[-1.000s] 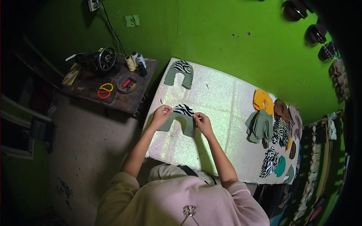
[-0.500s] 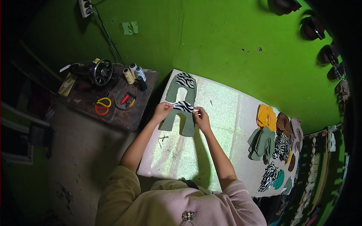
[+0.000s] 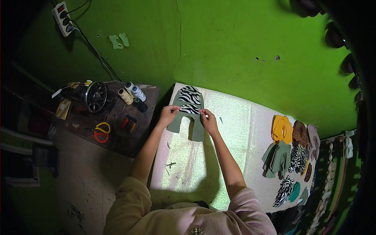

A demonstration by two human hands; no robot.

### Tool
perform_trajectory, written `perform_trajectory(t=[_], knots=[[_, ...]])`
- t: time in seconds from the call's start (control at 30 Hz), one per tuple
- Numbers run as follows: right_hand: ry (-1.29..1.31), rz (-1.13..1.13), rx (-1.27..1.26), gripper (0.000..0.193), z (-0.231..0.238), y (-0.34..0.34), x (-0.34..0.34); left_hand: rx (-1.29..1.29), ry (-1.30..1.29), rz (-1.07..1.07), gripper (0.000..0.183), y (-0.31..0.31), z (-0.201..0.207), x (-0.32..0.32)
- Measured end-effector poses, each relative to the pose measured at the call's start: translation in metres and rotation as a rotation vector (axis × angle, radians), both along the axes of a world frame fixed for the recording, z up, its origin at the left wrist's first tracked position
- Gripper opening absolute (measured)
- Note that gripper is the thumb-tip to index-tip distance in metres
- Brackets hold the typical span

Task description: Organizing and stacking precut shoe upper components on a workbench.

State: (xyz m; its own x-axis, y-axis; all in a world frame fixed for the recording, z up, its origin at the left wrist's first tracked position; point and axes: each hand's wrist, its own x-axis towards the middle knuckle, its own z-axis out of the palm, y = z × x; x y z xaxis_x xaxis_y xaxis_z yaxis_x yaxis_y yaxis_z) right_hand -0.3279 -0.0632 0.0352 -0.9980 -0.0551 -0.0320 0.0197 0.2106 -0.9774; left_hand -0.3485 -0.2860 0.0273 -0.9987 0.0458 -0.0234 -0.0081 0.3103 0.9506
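Both hands, left hand (image 3: 169, 114) and right hand (image 3: 208, 120), pinch zebra-print piece (image 3: 189, 109) atop green cutout (image 3: 187, 119) at the surface's (image 3: 235, 129) far edge; uneven fingers' pressure could skew alignment.

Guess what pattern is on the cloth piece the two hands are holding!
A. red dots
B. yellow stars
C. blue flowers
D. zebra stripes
D: the left hand and right hand pinch a cloth piece with black and white zebra stripes on green.
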Motion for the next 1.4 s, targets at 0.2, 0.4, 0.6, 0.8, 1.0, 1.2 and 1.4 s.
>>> perform_trajectory(t=[0.2, 0.4, 0.6, 0.8, 1.0, 1.2, 1.4], knots=[[-0.068, 0.006, -0.01, 0.019, 0.0, 0.003, -0.027, 0.014, -0.053, -0.045, 0.021, -0.001, -0.005, -0.028], [-0.189, 0.014, 0.02, 0.02, -0.006, -0.003, -0.041, -0.023, -0.1, -0.03, 0.021, -0.005, -0.02, -0.043], [0.178, 0.045, 0.347, 0.025, -0.029, -0.005, -0.038, -0.134, 0.117, 0.083, 0.018, 0.001, -0.031, -0.036], [0.054, 0.138, 0.537, 0.033, -0.008, -0.008, -0.037, -0.26, 0.186, 0.099, 0.018, 0.011, -0.026, -0.027], [-0.11, 0.24, 0.677, 0.048, -0.006, -0.012, -0.046, -0.386, 0.18, 0.045, 0.025, 0.018, -0.016, -0.02], [-0.497, 0.519, 0.722, 0.093, 0.032, -0.015, -0.065, -0.421, -0.037, -0.128, 0.054, 0.008, 0.001, -0.011], [-0.393, 0.529, 1.019, 0.116, 0.039, -0.019, -0.05, -0.557, -0.189, -0.237, 0.078, 0.007, 0.024, -0.005]])
